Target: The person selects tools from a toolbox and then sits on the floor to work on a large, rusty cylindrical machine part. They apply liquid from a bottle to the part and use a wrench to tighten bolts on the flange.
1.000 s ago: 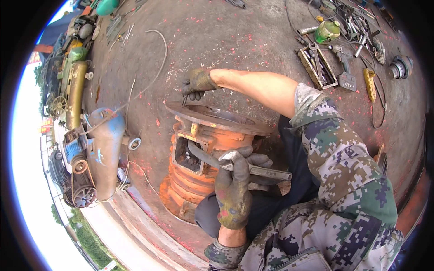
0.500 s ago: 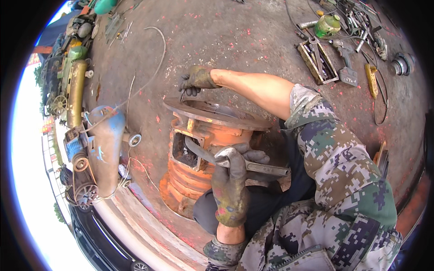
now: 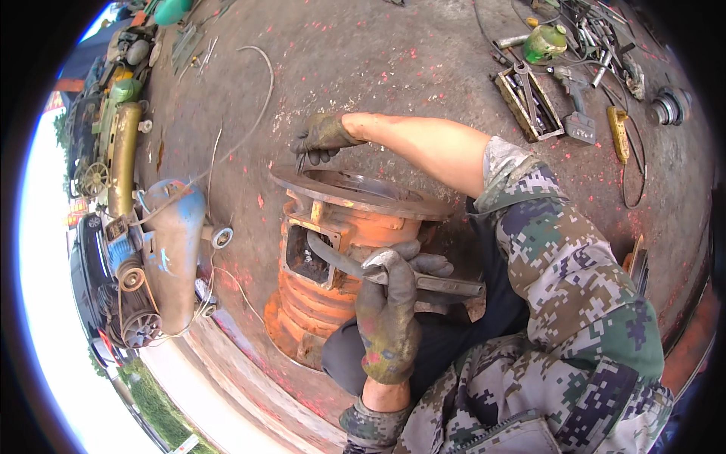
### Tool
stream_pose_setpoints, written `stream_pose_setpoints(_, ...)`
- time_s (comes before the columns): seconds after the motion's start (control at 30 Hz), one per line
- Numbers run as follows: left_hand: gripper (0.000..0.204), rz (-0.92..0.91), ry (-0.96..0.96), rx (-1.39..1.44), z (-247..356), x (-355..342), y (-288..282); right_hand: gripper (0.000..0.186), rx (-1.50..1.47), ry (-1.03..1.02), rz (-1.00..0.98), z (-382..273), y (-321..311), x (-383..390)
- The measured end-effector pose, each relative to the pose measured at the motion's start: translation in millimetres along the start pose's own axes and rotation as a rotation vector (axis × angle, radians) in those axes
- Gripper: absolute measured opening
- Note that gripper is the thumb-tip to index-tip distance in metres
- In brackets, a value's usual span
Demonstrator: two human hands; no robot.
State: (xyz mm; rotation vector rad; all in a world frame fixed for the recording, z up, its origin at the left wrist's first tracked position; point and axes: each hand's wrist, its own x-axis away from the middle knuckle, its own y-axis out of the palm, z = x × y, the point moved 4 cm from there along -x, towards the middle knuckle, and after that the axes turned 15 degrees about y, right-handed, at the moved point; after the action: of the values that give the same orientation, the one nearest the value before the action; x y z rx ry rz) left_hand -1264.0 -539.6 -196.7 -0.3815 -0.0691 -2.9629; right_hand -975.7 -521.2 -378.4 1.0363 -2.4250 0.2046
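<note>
While the left hand (image 3: 388, 325) sits low in front of the orange casing (image 3: 378, 234), we mark its grip as closed, gloved fingers wrapped round a grey wrench (image 3: 454, 287). A curved grey bar (image 3: 333, 255) runs on from that grip toward the casing's square side opening (image 3: 296, 259), its far end overlapping the opening; we can't tell if bar and wrench are one piece, nor if the tip is inside or only in front.

We have the right hand (image 3: 325, 135) gloved too, reaching across above the casing. Grip pinched nearly closed on a thin dark piece (image 3: 301, 163), which points down at the near-left rim of the wide top flange (image 3: 363, 201); contact there we can't confirm.

Casing is upright on the stained floor (image 3: 363, 60), just beside the person's bent knee. To the right we log a tool box (image 3: 550, 135), a cordless power tool (image 3: 581, 127), a yellow pendant control (image 3: 618, 136) and a green container (image 3: 544, 47). To the left, a blue-and-brown tank (image 3: 175, 253).
</note>
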Motion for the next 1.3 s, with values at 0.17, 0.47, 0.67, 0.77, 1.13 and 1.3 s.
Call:
stream_pose_setpoints(0.17, 0.053, 0.021, -0.041, 0.026, -3.1, -1.5, 2.4, 0.021, -0.136, -0.033, -0.061, 16.2, 0.1, -15.1)
stream_pose_setpoints(0.47, 0.054, 0.017, -0.02, -0.005, 3.7, -2.9, 6.5, 0.022, -0.17, -0.137, 0.188, 15.0, -68.1, 0.2)
stream_pose_setpoints(0.67, 0.054, 0.015, 0.012, 0.01, 4.7, 1.6, -3.1, 0.025, -0.161, -0.079, 0.085, 36.6, -94.9, 70.5)
stream_pose_setpoints(0.77, 0.052, 0.037, 0.064, -0.107, 4.3, 3.8, -8.1, 0.023, -0.1, 0.059, 0.027, 70.1, -100.5, 98.1)
stream_pose_setpoints(1.13, 0.048, 0.244, 0.101, -0.034, -21.9, 7.3, -31.0, 0.02, 0.067, 0.05, -0.144, 96.5, -56.6, 151.0)
stream_pose_setpoints(1.3, 0.048, 0.194, 0.141, -0.046, -25.5, 6.2, -32.9, 0.025, 0.075, -0.021, -0.251, 85.8, -44.4, 161.3)
